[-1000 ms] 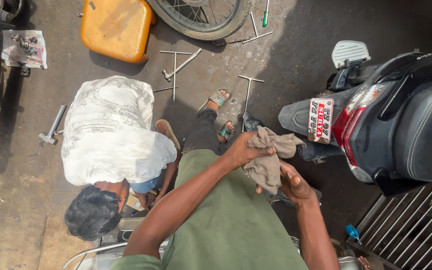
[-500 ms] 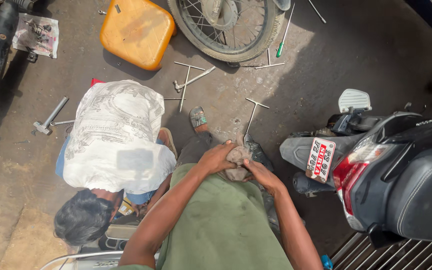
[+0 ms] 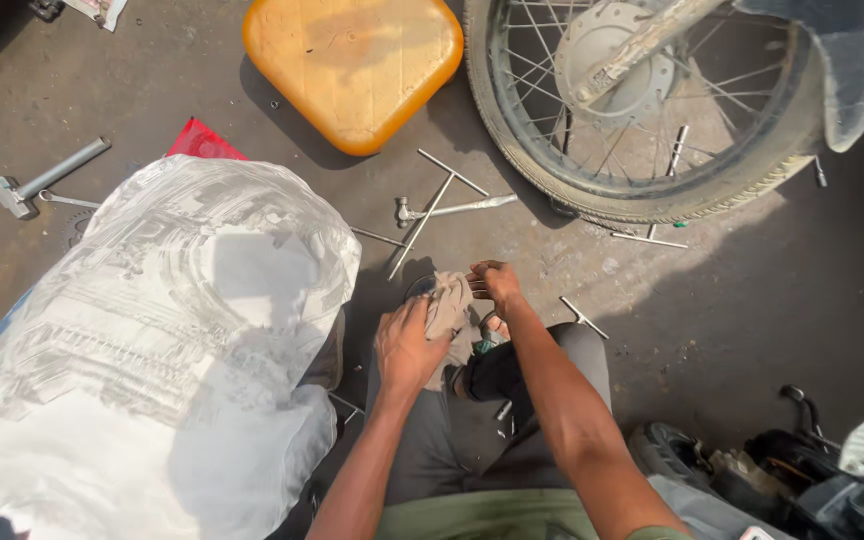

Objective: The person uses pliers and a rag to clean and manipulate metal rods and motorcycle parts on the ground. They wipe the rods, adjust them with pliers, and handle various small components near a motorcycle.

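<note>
Rag (image 3: 449,305) now low over my knee, both hands down from chest height — left hand (image 3: 407,345) gripping it, right hand (image 3: 495,283) fingers pinching its top edge; wiping continues, I judge.

The view now tips further forward and down: the spoked motorcycle wheel (image 3: 642,100) and the orange stool seat (image 3: 354,68) loom larger at the top, while the parked scooter (image 3: 802,480) slides off to the lower right corner. Both hands sit lower than before, the left hand (image 3: 407,345) and right hand (image 3: 495,285) working the grey rag (image 3: 447,315) near the knee, seemingly bunched tighter than earlier.
</note>
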